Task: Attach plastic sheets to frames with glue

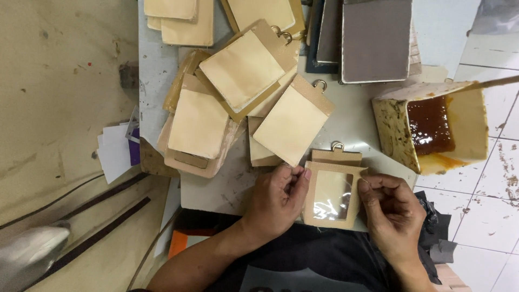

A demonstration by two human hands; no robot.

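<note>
Both hands pinch tan card holder (332, 192) | left hand (278, 197), right hand (392, 208) closed on side edges | keep window film flat, edges aligned.

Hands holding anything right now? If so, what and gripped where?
Yes. Both hands hold a tan card holder with a clear window: the left hand pinches its left edge near the top, the right hand pinches its right edge.

At the table's right edge, an open cream-coloured carton (432, 127) lies on its side, its stained, cut-away walls holding a pool of glossy reddish-brown paste. No labels, signs or screens are visible anywhere in view.
</note>
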